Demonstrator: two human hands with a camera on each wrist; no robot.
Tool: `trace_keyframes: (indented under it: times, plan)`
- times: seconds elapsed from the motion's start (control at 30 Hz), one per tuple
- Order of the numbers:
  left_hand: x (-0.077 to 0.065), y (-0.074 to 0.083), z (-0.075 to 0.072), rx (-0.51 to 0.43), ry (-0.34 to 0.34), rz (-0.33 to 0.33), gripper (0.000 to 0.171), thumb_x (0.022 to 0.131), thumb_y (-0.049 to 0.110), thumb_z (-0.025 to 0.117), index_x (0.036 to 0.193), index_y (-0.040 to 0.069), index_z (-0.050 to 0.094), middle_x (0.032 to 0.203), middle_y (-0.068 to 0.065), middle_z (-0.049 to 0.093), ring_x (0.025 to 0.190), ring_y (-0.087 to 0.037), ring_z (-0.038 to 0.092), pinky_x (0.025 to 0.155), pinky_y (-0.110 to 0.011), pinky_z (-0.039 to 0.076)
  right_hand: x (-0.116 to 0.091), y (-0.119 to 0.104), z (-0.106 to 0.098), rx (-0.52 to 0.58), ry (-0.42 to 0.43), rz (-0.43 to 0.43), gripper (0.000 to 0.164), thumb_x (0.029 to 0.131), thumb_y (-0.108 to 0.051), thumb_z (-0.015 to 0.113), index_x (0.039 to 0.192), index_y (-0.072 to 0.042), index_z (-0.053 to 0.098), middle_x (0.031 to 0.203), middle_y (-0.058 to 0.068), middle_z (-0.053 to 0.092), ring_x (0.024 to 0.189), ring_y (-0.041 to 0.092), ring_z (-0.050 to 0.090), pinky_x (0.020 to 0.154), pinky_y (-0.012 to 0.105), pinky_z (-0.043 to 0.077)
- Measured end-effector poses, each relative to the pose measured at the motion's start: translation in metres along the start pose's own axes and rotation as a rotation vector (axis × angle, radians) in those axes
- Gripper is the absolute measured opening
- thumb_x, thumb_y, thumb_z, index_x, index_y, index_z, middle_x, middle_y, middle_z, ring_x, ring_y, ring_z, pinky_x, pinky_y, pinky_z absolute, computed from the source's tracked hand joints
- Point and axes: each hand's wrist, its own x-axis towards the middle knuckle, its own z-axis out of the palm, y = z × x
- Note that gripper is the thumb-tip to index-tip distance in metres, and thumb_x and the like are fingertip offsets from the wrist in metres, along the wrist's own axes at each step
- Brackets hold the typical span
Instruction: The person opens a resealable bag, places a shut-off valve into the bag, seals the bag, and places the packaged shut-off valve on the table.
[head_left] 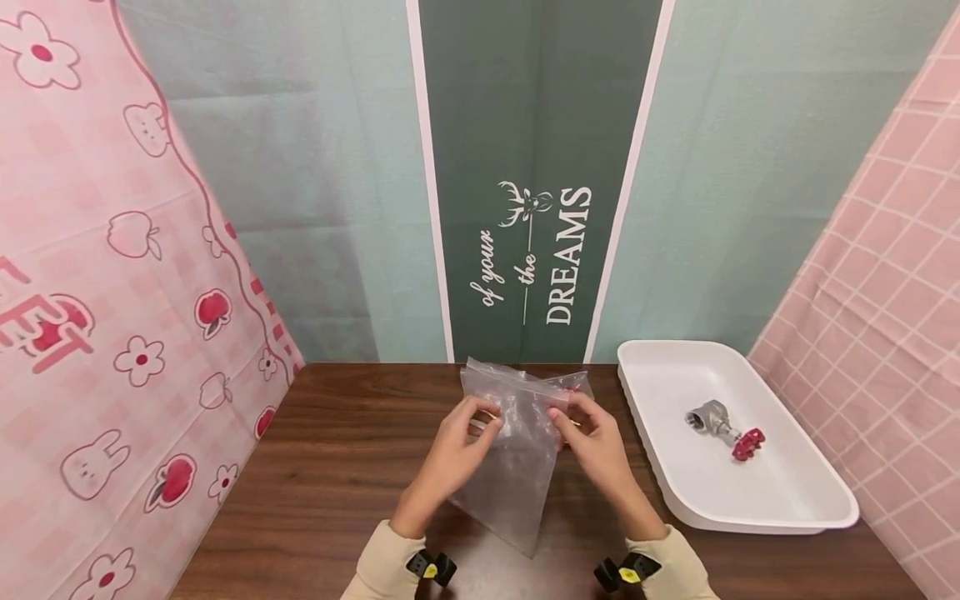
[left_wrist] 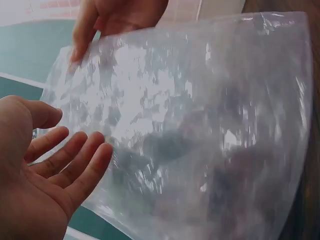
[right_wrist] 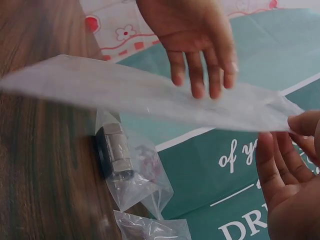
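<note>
A clear zip bag [head_left: 517, 483], flat and with nothing visible inside, hangs above the brown table. Its top corner is pinched between the thumb and fingers of my right hand [head_left: 603, 450]. My left hand [head_left: 456, 446] is at the bag's other side, its fingers loosely bent and spread; in the left wrist view they grip nothing. Behind the held bag, the right wrist view shows a second clear bag [right_wrist: 152, 185] with a metal valve [right_wrist: 118, 150] in it. Part of another clear bag [right_wrist: 155, 229] lies closer to that camera.
On the right of the table [head_left: 322, 475] stands a white tray [head_left: 780, 504]. A metal valve [head_left: 708, 417] with a red handwheel [head_left: 748, 444] lies in it. Fabric curtains [head_left: 352, 208] hang behind the table and on both sides.
</note>
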Motion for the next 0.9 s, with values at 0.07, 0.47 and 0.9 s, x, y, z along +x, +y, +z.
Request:
trace_keyframes:
  times: [0.07,0.47,0.9]
  plan:
    - [0.000,0.003,0.003,-0.026,-0.016,-0.003,0.020,0.105,0.015,0.068,0.125,0.010,0.069,0.121,-0.008,0.071,0.106,-0.025,0.073,0.087,-0.031,0.061,-0.001,0.001,0.002,0.022,-0.041,-0.034,0.017,0.098,0.008,0.069,0.115,0.009,0.067,0.105,-0.013,0.071,0.081,0.001,0.070,0.063,0.023,0.060]
    - [0.002,0.019,0.009,-0.153,-0.074,-0.035,0.031,0.110,0.018,0.060,0.139,0.006,0.065,0.136,-0.015,0.065,0.116,-0.032,0.072,0.089,-0.029,0.063,-0.008,0.004,0.008,0.041,-0.227,-0.136,0.022,0.104,0.006,0.058,0.124,0.001,0.067,0.141,0.026,0.061,0.125,0.007,0.064,0.090,0.027,0.062]
    - [0.004,0.030,0.013,-0.299,-0.047,-0.116,0.026,0.113,0.019,0.054,0.119,-0.002,0.068,0.114,-0.025,0.072,0.105,-0.040,0.074,0.084,-0.036,0.065,-0.005,0.002,0.018,0.041,-0.121,-0.104,0.017,0.106,0.004,0.057,0.118,0.005,0.068,0.111,-0.008,0.072,0.084,0.010,0.069,0.071,0.030,0.062]
